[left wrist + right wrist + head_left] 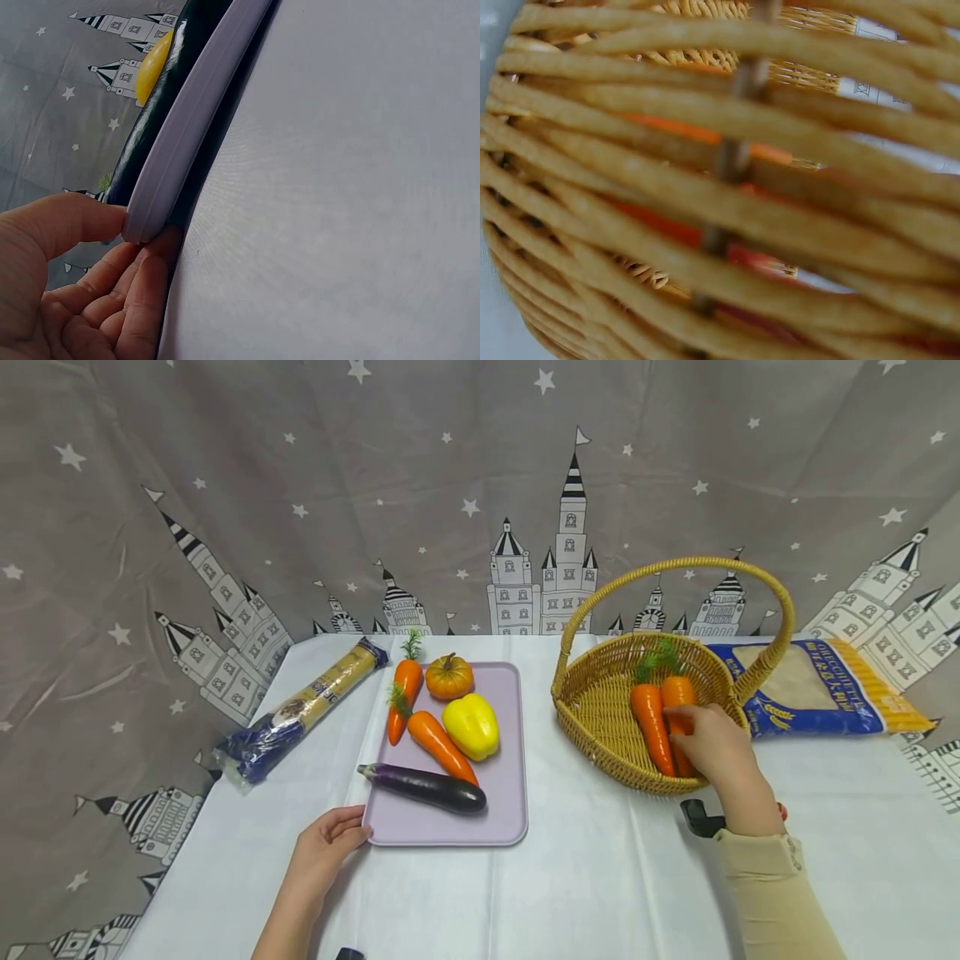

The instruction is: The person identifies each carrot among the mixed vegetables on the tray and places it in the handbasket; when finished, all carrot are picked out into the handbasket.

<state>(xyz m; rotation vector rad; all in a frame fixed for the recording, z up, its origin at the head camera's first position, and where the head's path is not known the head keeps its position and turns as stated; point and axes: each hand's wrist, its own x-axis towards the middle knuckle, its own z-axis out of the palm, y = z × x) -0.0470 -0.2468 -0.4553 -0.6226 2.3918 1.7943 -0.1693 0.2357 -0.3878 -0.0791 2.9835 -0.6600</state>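
In the head view, the left hand (pixel 324 847) pinches the near-left corner of a lilac tray (pixel 504 822), probably to steady it on the white surface (pixel 577 877). The right hand (pixel 717 745) reaches over the near-right rim of a wicker basket (pixel 596 718), beneath its arched handle, its fingers bent round the right-hand carrot (pixel 679 691); the basket's wide mouth seems to leave room for that. A second carrot (pixel 651 727) lies alongside, just left of it. The tray bears an eggplant (pixel 427 788) across its near part, a yellow bell pepper (pixel 471 727), a small pumpkin (pixel 450 677) at the far side and a slanting carrot (pixel 442 747); another carrot (pixel 406 689) lies along the left rim.

In the left wrist view, the thumb lies on one side of the tray's rim, with fingers against its underside, a hold suited to a thin edge.

In the right wrist view, blurred weave fills the picture, orange showing through the gaps; the fingers' state cannot be told there.
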